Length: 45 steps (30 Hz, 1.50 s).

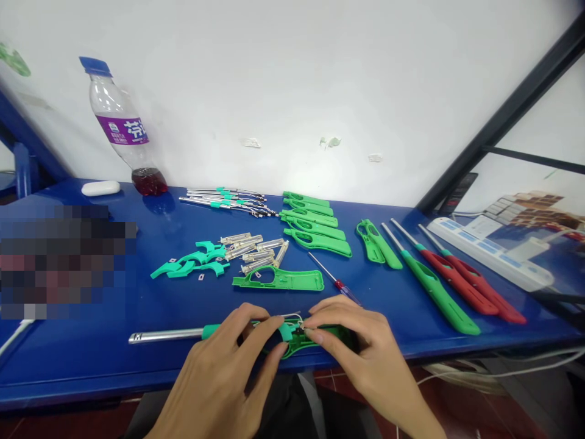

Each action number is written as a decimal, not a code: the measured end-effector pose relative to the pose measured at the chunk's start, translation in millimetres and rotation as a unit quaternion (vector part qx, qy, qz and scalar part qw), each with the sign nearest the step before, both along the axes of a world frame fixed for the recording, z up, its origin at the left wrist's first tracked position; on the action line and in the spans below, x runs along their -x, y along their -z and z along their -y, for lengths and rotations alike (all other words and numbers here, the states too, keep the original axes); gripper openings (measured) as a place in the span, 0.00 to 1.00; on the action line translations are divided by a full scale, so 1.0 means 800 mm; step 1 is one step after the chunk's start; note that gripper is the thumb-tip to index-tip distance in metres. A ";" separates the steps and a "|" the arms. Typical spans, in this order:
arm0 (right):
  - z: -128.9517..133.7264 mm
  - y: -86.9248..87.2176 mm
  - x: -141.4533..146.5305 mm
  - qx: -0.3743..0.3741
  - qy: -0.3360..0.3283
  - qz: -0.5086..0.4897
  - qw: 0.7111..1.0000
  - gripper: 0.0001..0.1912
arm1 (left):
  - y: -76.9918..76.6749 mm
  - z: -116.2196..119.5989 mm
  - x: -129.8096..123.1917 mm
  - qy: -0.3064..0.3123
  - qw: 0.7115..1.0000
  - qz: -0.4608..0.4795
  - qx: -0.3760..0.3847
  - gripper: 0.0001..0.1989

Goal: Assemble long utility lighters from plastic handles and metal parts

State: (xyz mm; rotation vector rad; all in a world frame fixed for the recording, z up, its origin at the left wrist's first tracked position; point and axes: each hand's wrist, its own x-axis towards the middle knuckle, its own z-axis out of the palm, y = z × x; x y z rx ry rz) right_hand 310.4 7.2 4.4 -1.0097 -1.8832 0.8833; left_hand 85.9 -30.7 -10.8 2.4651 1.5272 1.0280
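Observation:
At the table's front edge lies an open green lighter shell (297, 349) with a long metal tube (167, 336) pointing left from its teal collar (210, 331). My left hand (233, 360) pinches a curved teal trigger (286, 331) between thumb and fingers over the shell. Close beside it, my right hand (351, 332) has thumb and fingertips closed around a thin white wire (297, 317) and a small dark end. Fingers partly hide the shell's inside. Just beyond the hands lie another green half shell (297, 280) and a screwdriver (340, 285).
Behind are loose teal triggers (183, 268), clear fuel tanks (256, 250), metal tubes with wires (223, 198) and green shells (315, 225). To the right lie a green lighter (434, 289), red lighters (475, 283) and a power strip (493, 253). A bottle (121, 122) stands back left.

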 end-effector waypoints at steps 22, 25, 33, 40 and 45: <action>-0.001 -0.001 0.001 0.002 -0.026 -0.004 1.000 0.11 | -0.002 -0.003 0.003 0.016 1.000 0.021 0.001 0.15; -0.001 0.000 0.001 0.009 -0.027 -0.002 1.000 0.12 | -0.004 -0.003 0.003 0.020 0.999 0.025 0.011 0.14; -0.002 0.000 0.002 0.020 -0.010 -0.005 1.000 0.13 | -0.008 -0.006 0.002 0.033 0.999 0.028 -0.003 0.13; -0.001 0.002 0.001 0.038 0.014 -0.014 0.999 0.13 | -0.010 -0.004 0.002 0.037 0.999 0.030 0.000 0.13; 0.000 0.002 0.004 0.059 0.037 -0.034 0.997 0.10 | -0.008 -0.004 0.000 0.036 0.998 0.041 0.004 0.14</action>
